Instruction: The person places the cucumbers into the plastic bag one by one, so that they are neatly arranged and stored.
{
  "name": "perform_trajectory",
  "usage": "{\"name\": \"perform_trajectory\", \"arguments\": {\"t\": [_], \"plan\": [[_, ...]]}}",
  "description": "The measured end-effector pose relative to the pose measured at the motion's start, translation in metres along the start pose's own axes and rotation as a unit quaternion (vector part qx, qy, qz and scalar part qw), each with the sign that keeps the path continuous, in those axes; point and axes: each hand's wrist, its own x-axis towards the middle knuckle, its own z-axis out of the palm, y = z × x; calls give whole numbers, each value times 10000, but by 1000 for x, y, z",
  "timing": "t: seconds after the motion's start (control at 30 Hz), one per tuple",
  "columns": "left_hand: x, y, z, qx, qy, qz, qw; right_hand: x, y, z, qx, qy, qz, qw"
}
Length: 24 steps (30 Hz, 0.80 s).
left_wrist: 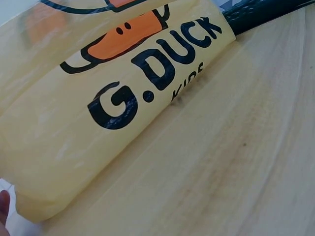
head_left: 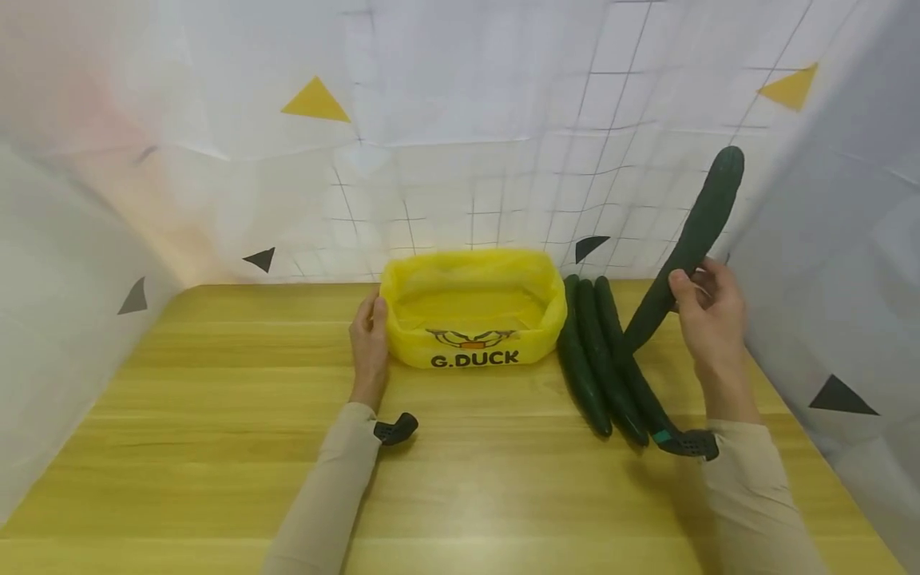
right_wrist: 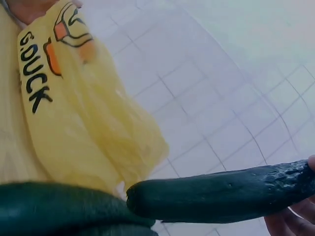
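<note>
My right hand (head_left: 715, 323) grips a long dark green cucumber (head_left: 707, 212) near its middle, thumb on the near side. That cucumber slants up and to the right, its lower end overlapping the cucumbers on the table in the head view. My left hand (head_left: 368, 343) rests against the left end of a yellow plastic bag (head_left: 406, 347), which stands open with a folded rim and "G.DUCK" printed in front. Its inside shows only yellow lining. Three cucumbers (head_left: 584, 375) lie side by side at the bag's right end. In the left wrist view, just a fingertip (left_wrist: 4, 204) shows.
The wooden table (head_left: 474, 487) stretches out in front and to both sides. A white patterned sheet (head_left: 460, 160) hangs behind it, with sheets at left and right too. Each wrist carries a small black camera (head_left: 397, 430).
</note>
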Motion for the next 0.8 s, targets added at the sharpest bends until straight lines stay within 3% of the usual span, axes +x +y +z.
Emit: {"name": "perform_trajectory", "arguments": {"t": [0.1, 0.2, 0.37, 0.6, 0.8], "plan": [[3, -15, 1, -25, 79, 185, 9998, 1, -3, 7, 620, 54, -52, 9980], [3, -15, 1, -23, 55, 188, 9998, 1, -6, 14, 996, 97, -145, 9949], [1, -8, -1, -31, -43, 49, 10000, 1, -10, 23, 1342, 67, -268, 9906], [-7, 17, 0, 98, -133, 54, 9998, 0, -17, 34, 1735, 27, -421, 9839], [-7, 18, 0, 74, -116, 24, 9999, 0, -25, 45, 2296, 0, -532, 9718]]}}
